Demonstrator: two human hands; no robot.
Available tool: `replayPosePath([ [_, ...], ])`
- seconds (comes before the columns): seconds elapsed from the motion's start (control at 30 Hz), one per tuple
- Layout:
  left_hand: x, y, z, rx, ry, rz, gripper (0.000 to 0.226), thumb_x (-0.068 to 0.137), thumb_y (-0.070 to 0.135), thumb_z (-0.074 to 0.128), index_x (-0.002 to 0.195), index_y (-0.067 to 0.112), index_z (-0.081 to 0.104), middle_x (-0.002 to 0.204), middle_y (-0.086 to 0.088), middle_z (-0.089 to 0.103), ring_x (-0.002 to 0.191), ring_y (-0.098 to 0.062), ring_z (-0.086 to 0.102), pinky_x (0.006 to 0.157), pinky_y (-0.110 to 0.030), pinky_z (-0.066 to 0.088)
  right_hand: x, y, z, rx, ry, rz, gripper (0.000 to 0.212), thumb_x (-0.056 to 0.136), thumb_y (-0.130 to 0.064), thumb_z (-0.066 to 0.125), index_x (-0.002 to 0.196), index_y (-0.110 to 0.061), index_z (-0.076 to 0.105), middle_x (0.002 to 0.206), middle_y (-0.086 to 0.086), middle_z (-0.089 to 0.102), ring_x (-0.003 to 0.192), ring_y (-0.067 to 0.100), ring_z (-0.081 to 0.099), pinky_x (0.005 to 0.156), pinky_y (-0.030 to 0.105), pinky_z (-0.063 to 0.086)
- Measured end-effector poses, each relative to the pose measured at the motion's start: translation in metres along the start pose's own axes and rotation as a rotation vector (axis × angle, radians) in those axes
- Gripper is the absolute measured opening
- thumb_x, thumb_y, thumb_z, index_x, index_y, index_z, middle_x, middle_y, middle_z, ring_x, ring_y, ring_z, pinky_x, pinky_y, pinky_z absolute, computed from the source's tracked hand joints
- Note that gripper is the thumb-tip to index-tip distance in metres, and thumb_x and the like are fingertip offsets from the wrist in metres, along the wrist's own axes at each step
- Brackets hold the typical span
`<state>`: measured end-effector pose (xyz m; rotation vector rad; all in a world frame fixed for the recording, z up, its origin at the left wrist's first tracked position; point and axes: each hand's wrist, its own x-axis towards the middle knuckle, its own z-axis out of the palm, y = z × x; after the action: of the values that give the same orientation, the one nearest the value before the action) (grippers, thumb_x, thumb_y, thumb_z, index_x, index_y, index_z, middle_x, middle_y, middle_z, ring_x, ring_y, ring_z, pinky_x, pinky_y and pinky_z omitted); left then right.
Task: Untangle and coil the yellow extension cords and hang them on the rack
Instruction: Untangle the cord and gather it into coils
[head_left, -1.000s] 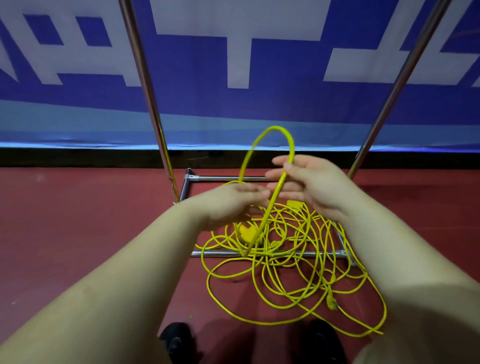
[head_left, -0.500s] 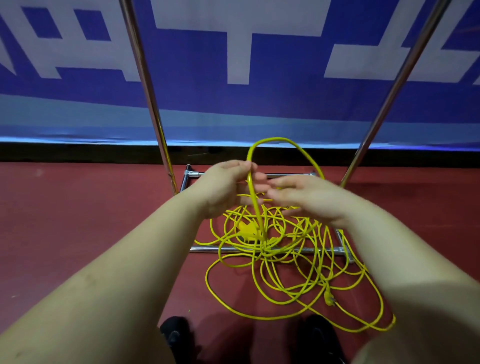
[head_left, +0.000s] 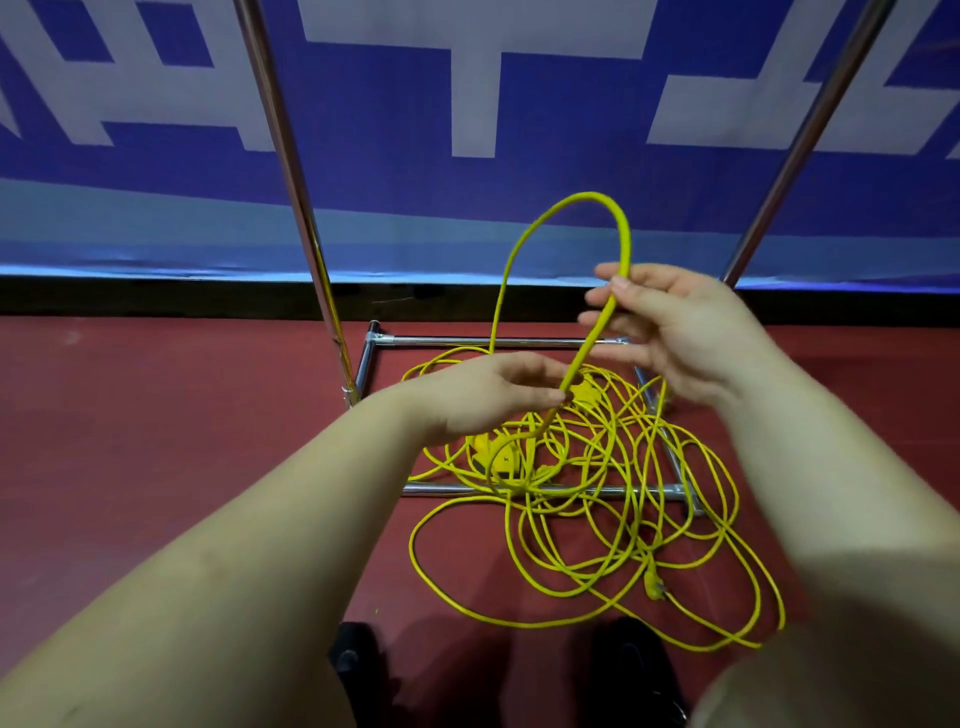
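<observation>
Yellow cord (head_left: 597, 499) mostly tangled on floor over rack (head_left: 519, 341) base. Left hand (head_left: 483, 400) pinches raised loop low; right hand (head_left: 675, 327) pinches it higher, other fingers spread. Looks light, springy, snag-prone; best gripped near free end, feeding loop by loop.

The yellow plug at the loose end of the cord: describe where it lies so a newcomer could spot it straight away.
Start at the chrome rack base on the red floor and follow the tangle of yellow cord toward the person. The yellow plug lies near the pile's right front, beyond the right black shoe. Unlike the thin loops around it, it is a short thick stub ending a strand.
</observation>
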<state>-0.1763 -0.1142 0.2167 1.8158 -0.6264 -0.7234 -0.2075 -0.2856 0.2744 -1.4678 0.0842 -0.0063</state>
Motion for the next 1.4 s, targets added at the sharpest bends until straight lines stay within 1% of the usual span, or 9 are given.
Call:
replayPosePath([
  [0.17, 0.008, 0.012, 0.008, -0.18, 0.223, 0.094, 0.018, 0.098, 0.005, 0.044, 0.088, 0.017, 0.053, 0.084, -0.001, 0.062, 0.075, -0.01, 0.06, 0.076, -0.026, 0.052, 0.004, 0.005, -0.002, 0.073, -0.022, -0.023, 0.021, 0.094, -0.013, 0.048, 0.115, -0.013, 0.053, 0.101, 0.005, 0.066, 0.092, 0.015, 0.067, 0.07, 0.029, 0.058],
  [0.27, 0.009, 0.017, 0.002, -0.374, 0.389, 0.125, 0.02, 0.099, 0.005, 0.041, 0.087, 0.016, 0.054, 0.082, -0.001, 0.063, 0.068, -0.007, 0.063, 0.069, -0.024, 0.053, 0.003, 0.022, 0.0, -0.218, -0.162, 0.047, 0.037, 0.088, -0.013, 0.057, 0.124, -0.02, 0.048, 0.107, -0.002, 0.064, 0.097, 0.007, 0.062, 0.078, 0.024, 0.052],
  [0.37, 0.008, 0.022, -0.007, -0.576, 0.453, 0.146, 0.018, 0.099, 0.007, 0.041, 0.091, 0.014, 0.055, 0.084, -0.004, 0.064, 0.071, -0.014, 0.066, 0.073, -0.031, 0.056, 0.001, 0.044, 0.006, -0.494, -0.333, 0.08, 0.036, 0.083, -0.005, 0.064, 0.116, -0.018, 0.056, 0.109, -0.002, 0.064, 0.094, 0.005, 0.06, 0.086, 0.019, 0.048],
  [0.57, 0.006, 0.025, -0.012, -0.725, 0.456, 0.197, 0.015, 0.1, 0.011, 0.041, 0.103, 0.013, 0.056, 0.094, -0.004, 0.067, 0.073, -0.012, 0.07, 0.068, -0.023, 0.057, 0.008, 0.045, 0.011, -0.532, -0.13, -0.08, 0.017, 0.086, -0.006, 0.062, 0.085, -0.023, 0.06, 0.079, -0.001, 0.062, 0.073, 0.01, 0.058, 0.07, 0.023, 0.05],
  [0.77, 0.005, 0.003, 0.0, -0.04, 0.144, 0.019, 0.026, 0.098, 0.026, 0.047, 0.122, 0.026, 0.058, 0.123, -0.003, 0.064, 0.11, -0.012, 0.058, 0.098, -0.035, 0.043, 0.004, 0.012, 0.009, -0.08, 0.027, -0.096, 0.015, 0.092, -0.004, 0.051, 0.095, -0.015, 0.061, 0.083, 0.002, 0.064, 0.061, 0.004, 0.067, 0.059, 0.021, 0.057],
  [0.9, 0.008, 0.005, 0.006, 0.113, 0.245, 0.094, 0.017, 0.098, 0.017, 0.049, 0.109, 0.012, 0.061, 0.107, -0.015, 0.065, 0.098, -0.019, 0.057, 0.095, -0.037, 0.045, 0.002, 0.0, 0.009, 0.081, 0.094, -0.12, 0.015, 0.094, -0.007, 0.049, 0.093, -0.019, 0.059, 0.084, -0.001, 0.064, 0.067, 0.007, 0.069, 0.066, 0.027, 0.059],
  [1.03, 0.009, 0.018, 0.006, -0.133, 0.356, 0.155, 0.015, 0.099, 0.009, 0.043, 0.092, 0.015, 0.055, 0.08, -0.002, 0.061, 0.07, -0.009, 0.057, 0.069, -0.023, 0.049, 0.005, 0.005, 0.008, 0.077, 0.053, -0.068, 0.017, 0.094, -0.015, 0.051, 0.11, -0.018, 0.054, 0.098, -0.002, 0.066, 0.088, 0.009, 0.066, 0.078, 0.029, 0.054],
  [1.2, 0.003, 0.034, -0.013, -0.451, 0.534, 0.184, 0.019, 0.101, 0.013, 0.039, 0.089, 0.019, 0.054, 0.076, 0.0, 0.058, 0.054, 0.0, 0.057, 0.055, -0.023, 0.052, 0.0, 0.046, 0.014, -0.574, -0.404, 0.08, 0.027, 0.088, -0.008, 0.06, 0.115, -0.012, 0.058, 0.105, -0.001, 0.066, 0.096, 0.006, 0.059, 0.089, 0.018, 0.046],
  [1.4, 0.003, 0.03, -0.02, -0.674, 0.495, 0.206, 0.02, 0.101, 0.019, 0.038, 0.101, 0.018, 0.059, 0.083, -0.003, 0.066, 0.062, -0.006, 0.064, 0.06, -0.021, 0.055, 0.002, 0.039, 0.019, -0.534, -0.294, -0.052, 0.022, 0.092, -0.004, 0.052, 0.086, -0.024, 0.06, 0.079, -0.007, 0.068, 0.067, -0.005, 0.062, 0.067, 0.011, 0.048],
])
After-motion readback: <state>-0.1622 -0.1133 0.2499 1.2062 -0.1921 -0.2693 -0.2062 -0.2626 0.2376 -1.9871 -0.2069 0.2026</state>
